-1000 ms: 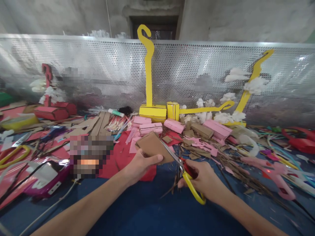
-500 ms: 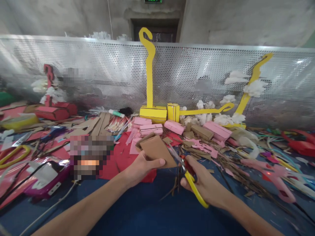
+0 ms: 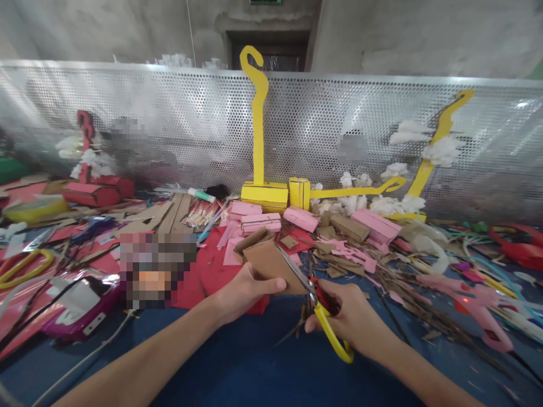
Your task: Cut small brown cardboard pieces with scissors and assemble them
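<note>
My left hand [image 3: 242, 292] pinches a brown cardboard piece [image 3: 271, 264] by its near edge, thumb on top, above the blue table [image 3: 254, 367]. My right hand [image 3: 354, 319] grips yellow-and-red handled scissors [image 3: 316, 305]. Their metal blades run up and left along the cardboard's right edge and look nearly closed on it. Thin brown cardboard strips [image 3: 303, 322] lie on the table just below the blades.
A perforated metal screen [image 3: 169, 124] walls off the back. Yellow paper hook shapes on boxes [image 3: 258, 169], pink boxes [image 3: 377, 223], cotton tufts and scraps crowd the middle. A purple glue gun [image 3: 80, 316] with cord lies left; pink and red cut-outs [image 3: 479, 305] lie right.
The scissors opened wider half a second ago and have closed along the cardboard's right edge. The cardboard has turned slightly in my left hand; the view shifted a little.
</note>
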